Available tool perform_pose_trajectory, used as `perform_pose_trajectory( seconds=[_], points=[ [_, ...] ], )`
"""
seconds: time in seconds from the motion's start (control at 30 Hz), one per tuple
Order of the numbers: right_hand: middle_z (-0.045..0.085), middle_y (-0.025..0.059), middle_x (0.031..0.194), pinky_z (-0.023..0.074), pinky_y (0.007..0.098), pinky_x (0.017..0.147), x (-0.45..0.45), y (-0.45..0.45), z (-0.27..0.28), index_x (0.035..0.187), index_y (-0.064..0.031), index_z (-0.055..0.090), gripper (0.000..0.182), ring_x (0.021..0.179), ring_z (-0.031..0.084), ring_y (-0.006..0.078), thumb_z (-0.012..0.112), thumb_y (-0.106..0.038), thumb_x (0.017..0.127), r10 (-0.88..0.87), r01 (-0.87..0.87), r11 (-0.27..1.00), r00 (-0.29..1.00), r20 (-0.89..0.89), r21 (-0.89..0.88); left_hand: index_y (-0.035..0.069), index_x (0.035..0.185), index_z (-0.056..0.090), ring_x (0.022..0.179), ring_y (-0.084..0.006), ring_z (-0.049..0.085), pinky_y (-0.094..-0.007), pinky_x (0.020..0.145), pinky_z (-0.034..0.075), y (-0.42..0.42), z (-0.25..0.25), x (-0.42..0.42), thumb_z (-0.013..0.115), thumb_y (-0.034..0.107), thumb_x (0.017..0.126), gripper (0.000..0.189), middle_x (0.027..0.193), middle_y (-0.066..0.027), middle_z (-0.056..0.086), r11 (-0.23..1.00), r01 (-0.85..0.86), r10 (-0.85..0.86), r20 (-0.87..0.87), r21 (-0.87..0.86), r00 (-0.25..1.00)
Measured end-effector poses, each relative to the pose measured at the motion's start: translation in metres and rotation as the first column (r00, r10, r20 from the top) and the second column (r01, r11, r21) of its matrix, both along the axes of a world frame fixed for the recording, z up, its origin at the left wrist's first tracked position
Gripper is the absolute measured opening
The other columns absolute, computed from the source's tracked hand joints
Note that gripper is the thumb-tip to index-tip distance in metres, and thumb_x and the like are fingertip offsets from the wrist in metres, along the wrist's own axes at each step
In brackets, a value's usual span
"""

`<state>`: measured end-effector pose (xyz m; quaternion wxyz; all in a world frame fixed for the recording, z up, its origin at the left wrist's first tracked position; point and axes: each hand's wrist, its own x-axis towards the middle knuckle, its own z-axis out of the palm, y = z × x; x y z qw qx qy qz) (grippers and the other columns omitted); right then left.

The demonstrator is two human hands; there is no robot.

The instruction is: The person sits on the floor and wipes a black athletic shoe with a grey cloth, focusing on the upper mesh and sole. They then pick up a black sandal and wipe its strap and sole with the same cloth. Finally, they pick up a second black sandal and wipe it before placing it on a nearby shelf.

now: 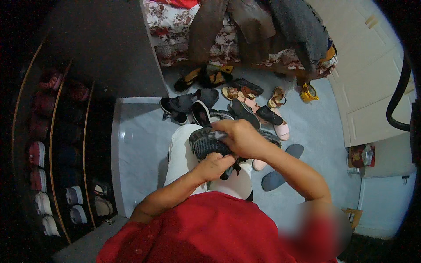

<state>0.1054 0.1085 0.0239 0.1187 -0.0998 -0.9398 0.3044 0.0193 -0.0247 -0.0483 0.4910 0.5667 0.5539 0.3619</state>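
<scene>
Over my lap, my left hand (pixel 217 166) grips a black knit shoe (pixel 205 144) from its near side, and the shoe's laces hang below. On the shoe's upper side my right hand (pixel 243 138) presses a small greyish, blurred thing (pixel 217 135), which looks like a cloth. The right fingers are partly hidden behind the hand. Just beyond, on the floor, lies a black slip-on shoe with a white rim (pixel 201 113). Another dark shoe (pixel 269 136) shows partly behind my right forearm.
Several shoes and sandals lie on the grey floor (pixel 141 141), among them a pink sandal (pixel 282 130) and grey slippers (pixel 274 180). At left stands an open shoe rack (pixel 54 157). Clothes hang over a bed (pixel 171 42) ahead. White cabinets (pixel 371 82) line the right.
</scene>
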Motion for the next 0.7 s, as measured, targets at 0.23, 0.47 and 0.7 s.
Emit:
perform_pose_trajectory(
  seconds=[0.23,0.47,0.7],
  points=[
    [0.064,0.0186,0.084,0.0491,0.0442,0.068,-0.053,-0.021,-0.003,0.092,-0.0043,0.063,0.026,0.078,0.062,0.0382,0.06,-0.006,0.067,0.288,-0.284,0.956,0.956,0.058,-0.069,0.008,0.117,0.056,0.1,-0.0207,0.056,-0.0342,0.088,0.042,-0.005,-0.01,0.017,0.044,0.033,0.094,0.036,0.108,-0.0121,0.061,0.967,-0.199,0.191,0.066,0.159,0.979],
    [0.063,0.0179,0.094,0.0484,0.0432,0.073,-0.022,0.0,0.004,0.095,-0.0035,0.062,0.031,0.085,0.061,0.0376,0.057,0.0,0.064,0.272,-0.272,0.962,0.961,0.055,0.0,0.009,0.108,0.056,0.079,-0.03,0.061,-0.0376,0.073,0.047,-0.001,0.001,0.008,0.044,0.027,0.092,0.027,0.085,-0.0161,0.062,0.992,0.016,0.036,-0.387,0.129,0.921],
    [0.063,0.0187,0.088,0.0479,0.0447,0.072,0.019,0.013,0.028,0.095,-0.0034,0.061,0.032,0.082,0.06,0.0394,0.056,0.002,0.064,0.151,-0.153,0.988,0.981,0.118,0.004,0.004,0.107,0.051,0.064,-0.0414,0.059,-0.0471,0.058,0.047,-0.007,-0.011,0.012,0.046,0.013,0.083,0.026,0.068,-0.0215,0.06,0.926,-0.009,0.125,-0.285,0.378,0.95]
  ],
)
